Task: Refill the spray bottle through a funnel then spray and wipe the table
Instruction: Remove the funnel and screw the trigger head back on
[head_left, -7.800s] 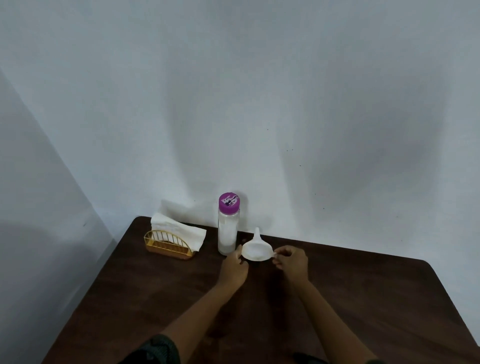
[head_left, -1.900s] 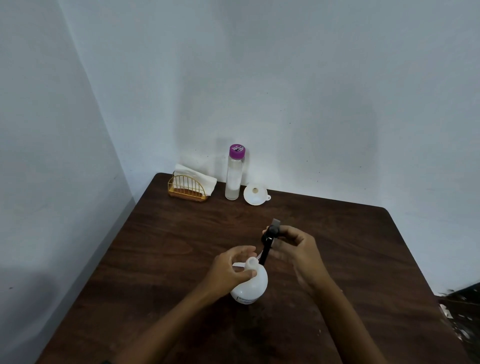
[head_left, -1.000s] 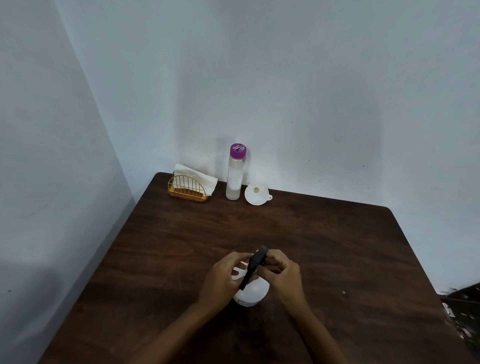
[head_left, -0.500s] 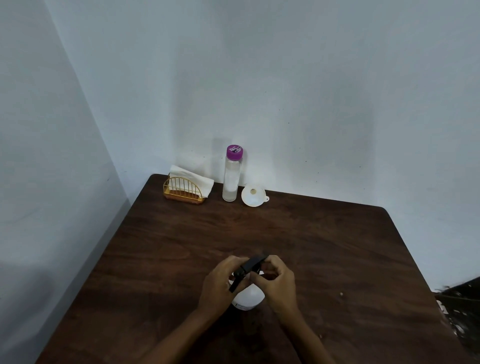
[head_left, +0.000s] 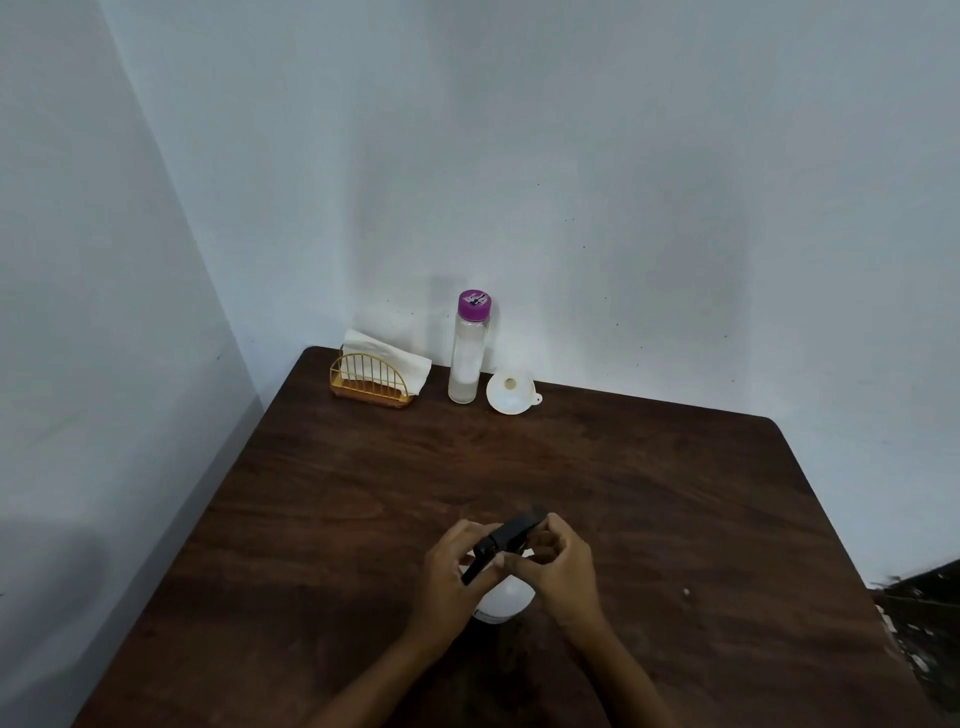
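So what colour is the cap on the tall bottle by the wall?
Purple, on the tall bottle's cap, seen in the head view.

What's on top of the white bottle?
The black spray head, gripped by the right hand; the left hand holds the bottle. Fingers cover the neck, so the joint is hidden.

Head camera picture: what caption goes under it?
Left hand grips the white spray bottle; right hand holds the black sprayer head on it.
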